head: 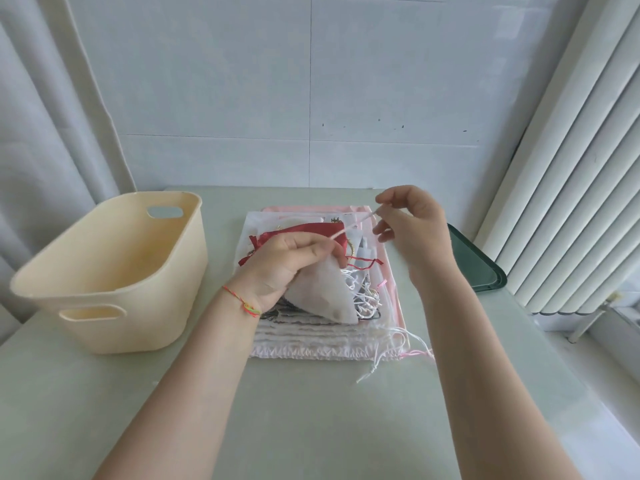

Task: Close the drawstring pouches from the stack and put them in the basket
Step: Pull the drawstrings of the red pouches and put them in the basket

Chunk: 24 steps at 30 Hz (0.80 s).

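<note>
— Two bare forearms are seen nearest, reaching out over the pale green table (311, 427) toward the stack of pouches (322, 327). What is held by the fingers?

— A white pouch (323, 294) is gripped at its gathered neck by the curled fingers and thumb of the left hand (291, 261), just above the middle of the stack. A thin pinkish-white drawstring (353, 225) is pinched between thumb and forefinger of the right hand (412, 223), with the other fingers loosely spread; the cord is drawn taut from the pouch neck up and to the right, above the far right part of the stack.

— And further out from the hands?

— A braided orange and green bracelet (244, 303) is worn on the left wrist. Beneath the held pouch, a red pouch (311, 228) is seen lying on top of the stack, along with tangled white cords (363, 297); larger white and pink pouches are laid flat underneath, with loose strings trailing off the near right corner.

— Where is the basket?

— A cream plastic basket (114, 275) with cut-out handles is placed left of the stack, just beside it; no pouch is visible inside. A dark green tray (481, 268) is partly seen to the right of the stack, near white vertical blinds (568, 168).
</note>
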Motion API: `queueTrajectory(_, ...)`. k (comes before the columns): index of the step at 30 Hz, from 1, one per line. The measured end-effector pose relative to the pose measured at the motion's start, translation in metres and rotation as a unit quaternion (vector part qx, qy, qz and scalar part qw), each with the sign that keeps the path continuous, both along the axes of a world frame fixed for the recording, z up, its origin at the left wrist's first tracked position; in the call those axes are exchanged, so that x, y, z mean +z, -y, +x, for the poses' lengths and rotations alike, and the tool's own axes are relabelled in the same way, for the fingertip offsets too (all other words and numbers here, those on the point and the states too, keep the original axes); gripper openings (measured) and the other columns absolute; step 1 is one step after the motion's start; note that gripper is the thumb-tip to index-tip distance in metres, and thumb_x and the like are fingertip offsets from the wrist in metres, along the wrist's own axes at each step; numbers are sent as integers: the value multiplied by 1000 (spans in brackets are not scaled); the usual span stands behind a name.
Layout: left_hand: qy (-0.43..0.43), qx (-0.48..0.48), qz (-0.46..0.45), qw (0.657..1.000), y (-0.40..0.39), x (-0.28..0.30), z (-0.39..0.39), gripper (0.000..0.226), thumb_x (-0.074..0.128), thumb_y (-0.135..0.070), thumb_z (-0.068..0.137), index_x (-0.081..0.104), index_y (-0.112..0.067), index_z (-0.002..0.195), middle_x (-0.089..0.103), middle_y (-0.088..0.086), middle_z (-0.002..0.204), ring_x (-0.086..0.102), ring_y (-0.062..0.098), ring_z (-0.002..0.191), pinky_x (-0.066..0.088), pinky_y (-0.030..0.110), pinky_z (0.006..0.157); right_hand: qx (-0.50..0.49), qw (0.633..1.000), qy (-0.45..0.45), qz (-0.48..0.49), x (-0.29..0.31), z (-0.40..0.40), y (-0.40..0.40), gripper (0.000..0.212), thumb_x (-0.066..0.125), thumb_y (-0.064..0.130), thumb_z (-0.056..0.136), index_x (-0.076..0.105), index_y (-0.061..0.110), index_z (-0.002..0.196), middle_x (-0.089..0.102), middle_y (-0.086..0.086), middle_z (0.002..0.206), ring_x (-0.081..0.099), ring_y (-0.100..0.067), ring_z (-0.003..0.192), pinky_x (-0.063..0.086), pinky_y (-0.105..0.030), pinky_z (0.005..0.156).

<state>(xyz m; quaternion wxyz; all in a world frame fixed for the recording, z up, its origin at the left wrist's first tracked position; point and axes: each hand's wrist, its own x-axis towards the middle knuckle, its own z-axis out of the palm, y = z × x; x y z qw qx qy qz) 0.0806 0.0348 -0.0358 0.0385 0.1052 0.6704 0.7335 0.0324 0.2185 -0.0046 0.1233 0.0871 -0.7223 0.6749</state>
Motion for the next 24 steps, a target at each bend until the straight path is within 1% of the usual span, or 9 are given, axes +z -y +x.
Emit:
queueTrajectory(2,22,29,71,997,6,1,-3,14,64,-23,78,75,-13,76,68,1,73,63,10,70,50,22,69,30,997,22,64,-1,-3,-6,21,55,-4,88,67,13,86,63,1,76,61,-13,56,52,-28,61)
queueTrajectory(4,38,57,106,992,9,1,-4,13,64,-18,77,71,-7,79,66,-1,67,60,8,63,52,20,63,54,986,24,153,-4,-5,-10,23,59,-1,88,70,19,85,69,2,79,66,-14,67,56,-32,72)
queueTrajectory(7,43,68,61,995,12,-1,-5,13,66,-21,75,75,-12,73,65,-2,66,59,6,62,50,18,64,78,955,-18,285,-2,-1,-8,25,61,5,89,69,28,94,71,11,101,66,-9,100,50,-29,95)
queueTrajectory(10,45,43,26,998,13,0,-3,13,68,-24,73,77,-16,72,67,4,78,60,9,71,51,18,69,137,948,-62,281,6,8,-2,28,60,7,91,70,29,107,67,22,112,57,5,114,39,-19,102)
queueTrajectory(13,41,16,16,999,10,3,-1,14,68,-25,73,79,-16,73,64,11,90,58,14,83,48,22,81,199,939,-85,266,12,17,2,31,58,2,92,69,26,110,70,18,111,60,6,111,42,-15,101)
queueTrajectory(16,28,-11,0,1000,9,5,2,15,66,-25,77,78,-17,73,65,3,74,57,10,71,47,17,70,236,932,-75,265,13,21,5,28,58,-1,92,69,19,107,74,9,96,67,-2,97,51,-17,87)
queueTrajectory(20,18,-21,-15,999,10,5,2,14,67,-25,78,77,-18,71,63,1,67,57,11,69,47,18,68,217,933,-59,280,11,23,10,12,63,6,92,71,11,100,75,2,81,69,-5,79,48,-8,68)
queueTrajectory(22,26,1,-12,1000,11,5,1,13,67,-24,75,78,-17,71,66,2,67,60,11,69,49,21,71,193,941,-61,272,10,22,11,13,61,2,91,72,9,93,75,2,77,69,-4,73,45,-7,64)
queueTrajectory(24,35,19,-12,999,11,5,-1,12,70,-24,73,78,-16,74,69,4,72,63,12,72,49,25,74,159,939,-73,296,9,21,13,18,57,2,92,69,14,88,72,6,74,66,-7,73,44,-11,65)
